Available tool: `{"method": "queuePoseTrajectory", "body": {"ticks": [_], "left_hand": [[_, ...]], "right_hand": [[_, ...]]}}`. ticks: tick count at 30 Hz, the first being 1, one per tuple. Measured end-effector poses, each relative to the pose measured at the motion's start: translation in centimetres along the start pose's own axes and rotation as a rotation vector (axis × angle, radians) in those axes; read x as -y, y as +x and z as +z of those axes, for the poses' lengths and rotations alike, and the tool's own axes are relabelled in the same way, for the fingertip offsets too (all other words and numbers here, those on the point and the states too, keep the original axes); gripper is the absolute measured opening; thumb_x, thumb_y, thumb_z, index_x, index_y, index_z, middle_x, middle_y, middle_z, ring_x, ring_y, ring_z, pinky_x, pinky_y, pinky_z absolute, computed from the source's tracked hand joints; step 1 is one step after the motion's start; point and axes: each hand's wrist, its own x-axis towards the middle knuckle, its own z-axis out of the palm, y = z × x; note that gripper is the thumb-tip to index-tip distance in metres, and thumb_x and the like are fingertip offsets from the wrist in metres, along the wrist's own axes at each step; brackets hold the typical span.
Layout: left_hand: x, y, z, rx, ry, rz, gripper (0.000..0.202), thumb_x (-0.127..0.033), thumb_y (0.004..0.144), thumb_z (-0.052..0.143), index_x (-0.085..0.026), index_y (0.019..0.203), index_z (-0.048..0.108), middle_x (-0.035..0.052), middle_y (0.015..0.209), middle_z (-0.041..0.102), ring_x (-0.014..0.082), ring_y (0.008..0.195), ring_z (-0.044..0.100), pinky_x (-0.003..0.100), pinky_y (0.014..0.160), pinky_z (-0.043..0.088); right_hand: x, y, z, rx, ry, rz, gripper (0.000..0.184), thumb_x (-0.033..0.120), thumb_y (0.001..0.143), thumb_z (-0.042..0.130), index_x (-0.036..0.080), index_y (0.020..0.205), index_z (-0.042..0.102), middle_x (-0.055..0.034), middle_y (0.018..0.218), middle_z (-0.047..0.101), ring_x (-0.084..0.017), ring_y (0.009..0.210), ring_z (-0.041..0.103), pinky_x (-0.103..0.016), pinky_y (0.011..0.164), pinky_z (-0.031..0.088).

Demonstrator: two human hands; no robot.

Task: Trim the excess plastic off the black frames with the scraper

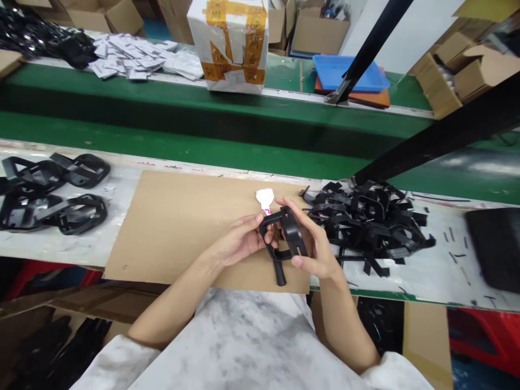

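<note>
A black plastic frame [296,234] with an open middle and a slotted curved side is held between my two hands above the cardboard sheet [182,216]. My left hand [244,238] grips its left edge, thumb on top and fingers partly inside the opening. Around its right side curve the fingers and thumb of my right hand [314,244]. Beneath the frame, a black handle [279,272] sticks out toward me. Just beyond lies a white rounded piece [265,197] with pink marks; whether it joins the handle is hidden.
Tangled black plastic parts [369,222] lie at the right. Similar black frames [77,211] are stacked at the left. Black posts [374,49] slant across the right. Behind the green conveyor [182,138] stand a taped white box [233,43] and a blue tray [345,73].
</note>
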Motion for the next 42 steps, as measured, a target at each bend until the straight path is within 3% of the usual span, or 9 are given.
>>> {"method": "queuePoseTrajectory", "body": {"ticks": [4, 9, 13, 18, 21, 29, 36, 39, 42], "left_hand": [[0.3, -0.2, 0.1, -0.08, 0.255, 0.166, 0.035, -0.038, 0.084, 0.091, -0.016, 0.106, 0.078, 0.0066, 0.097, 0.078, 0.0165, 0.087, 0.074, 0.024, 0.082, 0.059], [0.6, -0.3, 0.3, -0.212, 0.395, 0.277, 0.031, -0.039, 0.089, 0.086, -0.016, 0.109, 0.079, 0.0075, 0.098, 0.08, 0.0183, 0.091, 0.074, 0.026, 0.086, 0.058], [0.1, -0.5, -0.1, -0.123, 0.309, 0.201, 0.029, -0.035, 0.084, 0.091, -0.015, 0.101, 0.078, 0.0054, 0.091, 0.077, 0.0147, 0.081, 0.071, 0.023, 0.08, 0.057], [-0.2, -0.7, -0.6, 0.005, -0.051, -0.025, 0.045, -0.054, 0.082, 0.088, -0.013, 0.081, 0.072, 0.0031, 0.074, 0.066, 0.0144, 0.067, 0.066, 0.027, 0.072, 0.058], [0.2, -0.9, -0.5, 0.022, -0.08, -0.081, 0.042, -0.047, 0.078, 0.093, -0.012, 0.079, 0.071, 0.004, 0.073, 0.066, 0.0143, 0.067, 0.066, 0.026, 0.072, 0.057], [0.2, -1.6, 0.4, 0.04, -0.035, -0.051, 0.041, -0.046, 0.079, 0.093, -0.012, 0.08, 0.07, 0.0036, 0.07, 0.066, 0.0139, 0.068, 0.066, 0.024, 0.069, 0.053], [1.3, -0.9, 0.2, -0.063, 0.014, 0.117, 0.046, -0.059, 0.085, 0.084, -0.014, 0.093, 0.075, 0.0049, 0.078, 0.072, 0.0173, 0.075, 0.069, 0.028, 0.077, 0.057], [2.0, -1.0, -0.1, -0.087, 0.124, 0.199, 0.046, -0.059, 0.086, 0.083, -0.013, 0.09, 0.076, 0.0066, 0.078, 0.073, 0.0178, 0.076, 0.07, 0.028, 0.078, 0.055], [2.6, -0.9, -0.2, -0.093, 0.151, 0.214, 0.043, -0.054, 0.084, 0.087, -0.013, 0.09, 0.076, 0.0053, 0.077, 0.072, 0.0164, 0.074, 0.069, 0.028, 0.078, 0.055]], "right_hand": [[-0.2, -0.2, 0.7, -0.037, 0.025, -0.081, 0.098, 0.065, 0.086, 0.079, 0.029, 0.168, 0.04, -0.0124, 0.171, 0.043, -0.041, 0.157, 0.041, -0.062, 0.129, 0.031], [-0.4, -0.4, 1.7, -0.098, -0.134, -0.171, 0.093, 0.054, 0.089, 0.077, 0.032, 0.17, 0.035, -0.0093, 0.175, 0.036, -0.039, 0.162, 0.031, -0.063, 0.133, 0.024], [0.0, -0.5, 2.0, -0.074, -0.085, -0.129, 0.096, 0.062, 0.088, 0.075, 0.031, 0.17, 0.035, -0.01, 0.174, 0.037, -0.041, 0.161, 0.034, -0.064, 0.131, 0.029], [0.6, -0.6, 1.9, -0.022, 0.073, -0.079, 0.101, 0.07, 0.084, 0.078, 0.031, 0.168, 0.04, -0.0115, 0.17, 0.045, -0.043, 0.155, 0.043, -0.063, 0.125, 0.038], [0.5, -0.7, 1.7, -0.02, 0.119, -0.064, 0.103, 0.073, 0.082, 0.078, 0.028, 0.167, 0.043, -0.0132, 0.167, 0.049, -0.043, 0.151, 0.048, -0.063, 0.124, 0.038], [0.7, -0.6, 1.8, -0.01, 0.22, -0.095, 0.104, 0.071, 0.078, 0.081, 0.026, 0.165, 0.046, -0.0138, 0.164, 0.054, -0.041, 0.141, 0.059, -0.058, 0.123, 0.041], [0.7, 0.7, 2.1, -0.135, 0.09, -0.13, 0.102, 0.074, 0.079, 0.078, 0.023, 0.162, 0.049, -0.0154, 0.163, 0.052, -0.043, 0.148, 0.051, -0.061, 0.127, 0.035], [0.0, 0.9, 2.7, -0.163, 0.09, -0.054, 0.112, 0.083, 0.077, 0.072, 0.024, 0.166, 0.041, -0.0154, 0.165, 0.049, -0.041, 0.139, 0.059, -0.059, 0.117, 0.049], [-0.7, 0.9, 3.2, -0.15, 0.182, 0.042, 0.119, 0.089, 0.077, 0.063, 0.029, 0.172, 0.025, -0.0156, 0.17, 0.041, -0.037, 0.123, 0.067, -0.052, 0.09, 0.063]]}}
